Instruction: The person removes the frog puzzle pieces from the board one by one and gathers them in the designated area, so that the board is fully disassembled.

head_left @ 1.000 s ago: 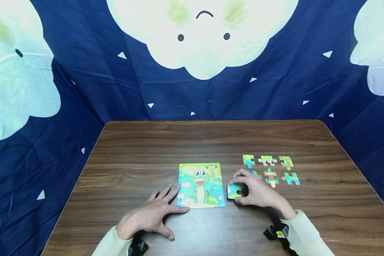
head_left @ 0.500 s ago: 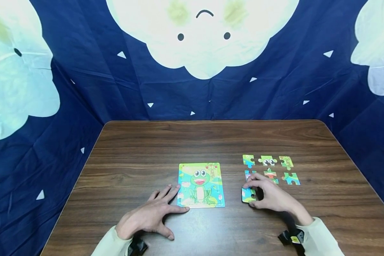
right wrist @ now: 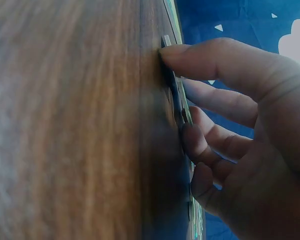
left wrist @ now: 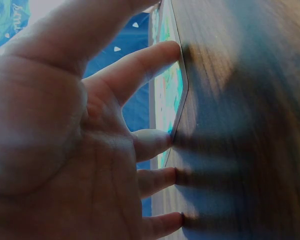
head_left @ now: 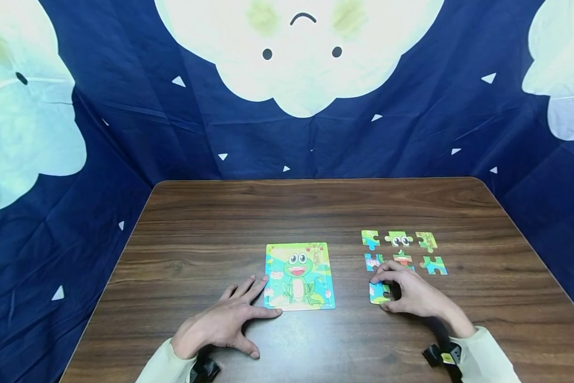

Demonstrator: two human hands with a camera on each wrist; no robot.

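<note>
My right hand (head_left: 413, 291) pinches a blue and green jigsaw piece (head_left: 376, 292) between thumb and fingers, low over the table just below the lower row of pieces. In the right wrist view the thumb (right wrist: 177, 56) lies at the piece's edge, close to the wood. My left hand (head_left: 225, 323) lies spread on the table, its thumb and index finger at the lower left of a square frog puzzle board (head_left: 278, 254). The left wrist view shows the fingertips at the edge of this board (left wrist: 168, 100).
Right of the board lie two rows of loose pieces, among them one with frog eyes (head_left: 399, 239), a mouth piece (head_left: 402, 258) partly behind my right hand, and a blue-green corner piece (head_left: 370, 240). A dark blue curtain (head_left: 191, 133) with clouds stands behind the wooden table (head_left: 210, 223).
My right hand has moved right with the jigsaw piece, away from the board toward the loose pieces, slowing in the last half second. The left hand has stayed in place.
</note>
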